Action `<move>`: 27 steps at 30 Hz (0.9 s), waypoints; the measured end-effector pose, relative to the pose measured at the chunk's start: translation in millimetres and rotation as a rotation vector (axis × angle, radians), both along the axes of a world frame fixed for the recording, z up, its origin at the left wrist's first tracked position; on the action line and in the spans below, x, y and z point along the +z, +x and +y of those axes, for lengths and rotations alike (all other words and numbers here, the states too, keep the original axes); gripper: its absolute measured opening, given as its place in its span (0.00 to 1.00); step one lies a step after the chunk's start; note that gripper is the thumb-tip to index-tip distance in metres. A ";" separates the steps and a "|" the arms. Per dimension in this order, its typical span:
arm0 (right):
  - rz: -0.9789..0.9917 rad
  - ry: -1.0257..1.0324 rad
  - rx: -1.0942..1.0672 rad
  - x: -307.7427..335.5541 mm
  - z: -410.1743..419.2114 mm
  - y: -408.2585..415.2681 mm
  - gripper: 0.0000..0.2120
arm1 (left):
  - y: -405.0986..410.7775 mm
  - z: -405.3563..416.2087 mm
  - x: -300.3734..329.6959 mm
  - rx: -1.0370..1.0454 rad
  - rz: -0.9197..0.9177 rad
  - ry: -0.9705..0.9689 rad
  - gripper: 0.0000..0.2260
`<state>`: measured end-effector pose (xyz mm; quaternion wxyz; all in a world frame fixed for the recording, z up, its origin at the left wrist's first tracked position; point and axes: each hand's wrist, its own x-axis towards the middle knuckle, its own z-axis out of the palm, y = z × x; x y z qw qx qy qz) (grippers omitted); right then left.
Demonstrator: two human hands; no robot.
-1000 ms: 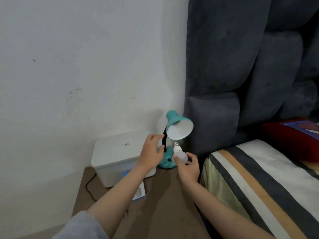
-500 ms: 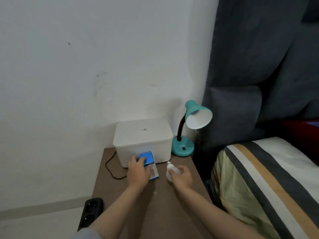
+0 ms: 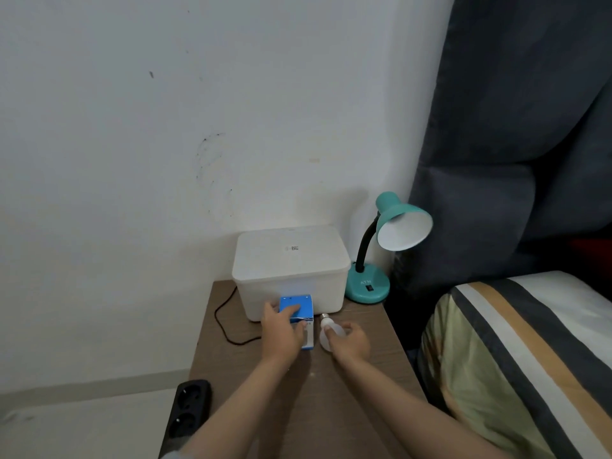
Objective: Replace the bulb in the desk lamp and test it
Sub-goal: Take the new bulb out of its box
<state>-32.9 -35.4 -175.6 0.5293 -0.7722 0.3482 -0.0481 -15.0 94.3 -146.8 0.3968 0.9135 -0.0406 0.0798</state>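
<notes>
A teal desk lamp (image 3: 381,260) stands at the back right of the brown bedside table (image 3: 364,369), its white-lined shade (image 3: 404,231) tilted towards me with no bulb visible inside. My right hand (image 3: 349,341) holds a white bulb (image 3: 328,329) down on the table, metal screw base pointing away from me. My left hand (image 3: 281,332) grips a blue and white bulb box (image 3: 296,309) lying in front of the white container.
A white lidded container (image 3: 291,260) sits against the wall beside the lamp. A black cord (image 3: 225,323) loops over the table's left edge. A black power strip (image 3: 190,409) lies on the floor. A striped bed (image 3: 530,352) and dark padded headboard fill the right.
Both hands came away from the lamp down to the table front. The right hand brought the bulb down onto the table; the left hand took hold of the blue box.
</notes>
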 end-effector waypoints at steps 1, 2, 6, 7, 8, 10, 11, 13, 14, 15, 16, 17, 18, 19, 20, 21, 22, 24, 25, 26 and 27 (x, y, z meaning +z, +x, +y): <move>0.001 -0.001 0.013 -1.1 0.5 1.2 0.20 | -0.3 -0.5 0.4 0.011 0.016 -0.019 0.18; 0.006 -0.009 0.036 -1.3 0.9 1.4 0.22 | -0.4 -0.9 0.6 0.018 0.032 -0.037 0.19; 0.042 -0.058 0.080 -5.1 -1.4 -1.4 0.30 | -0.1 -1.7 0.8 0.030 0.061 -0.070 0.20; 0.047 -0.108 0.085 -5.0 -2.9 -2.9 0.31 | -0.1 -1.3 1.0 0.034 0.066 -0.073 0.20; 0.025 -0.171 0.094 -3.9 -4.2 -4.4 0.30 | -0.5 -1.1 1.5 0.041 0.065 -0.074 0.21; -0.131 -0.266 0.113 0.5 -5.9 -6.2 0.24 | -0.6 0.6 1.6 0.056 0.053 -0.076 0.24; -0.228 -0.283 0.130 4.2 -5.7 -6.4 0.21 | -0.7 1.8 1.9 0.063 0.044 -0.078 0.25; -0.354 -0.264 0.199 14.3 -3.0 -5.8 0.15 | -0.7 4.6 3.0 0.075 0.021 -0.076 0.26; -0.371 -0.239 0.245 19.7 -0.9 -5.0 0.14 | -0.5 6.0 3.8 0.086 0.007 -0.072 0.25; -0.362 -0.211 0.289 23.3 1.9 -3.0 0.14 | -0.2 7.3 4.5 0.099 0.000 -0.073 0.24; -0.337 -0.186 0.330 26.0 4.8 -1.0 0.13 | -0.4 8.4 5.9 0.117 0.005 -0.087 0.24; -0.312 -0.164 0.364 27.0 7.9 1.0 0.12 | -0.8 9.2 7.8 0.138 0.023 -0.110 0.23; -0.294 -0.150 0.388 28.1 11.2 2.2 0.11 | -1.4 9.8 9.3 0.152 0.048 -0.126 0.22; -0.288 -0.136 0.401 27.9 14.0 3.4 0.10 | -1.6 10.3 10.0 0.155 0.064 -0.130 0.20; -0.287 -0.116 0.405 28.1 16.5 4.2 0.10 | -1.3 10.8 9.3 0.147 0.070 -0.123 0.18; -0.291 -0.088 0.404 28.0 18.1 5.0 0.10 | -1.2 11.4 8.5 0.138 0.072 -0.124 0.16; -0.295 -0.058 0.402 29.3 19.4 4.7 0.10 | -2.1 11.8 8.8 0.130 0.074 -0.135 0.15; -0.303 -0.016 0.397 33.4 20.0 2.4 0.10 | -4.0 13.3 9.9 0.118 0.063 -0.156 0.17; -0.308 0.005 0.401 35.1 19.4 1.1 0.11 | -4.9 14.3 10.4 0.106 0.055 -0.167 0.18; -0.313 0.025 0.415 36.7 18.3 -0.5 0.12 | -6.5 15.5 11.4 0.096 0.049 -0.178 0.20; -0.318 0.036 0.432 38.1 17.6 -2.0 0.13 | -8.3 16.4 12.6 0.089 0.042 -0.192 0.21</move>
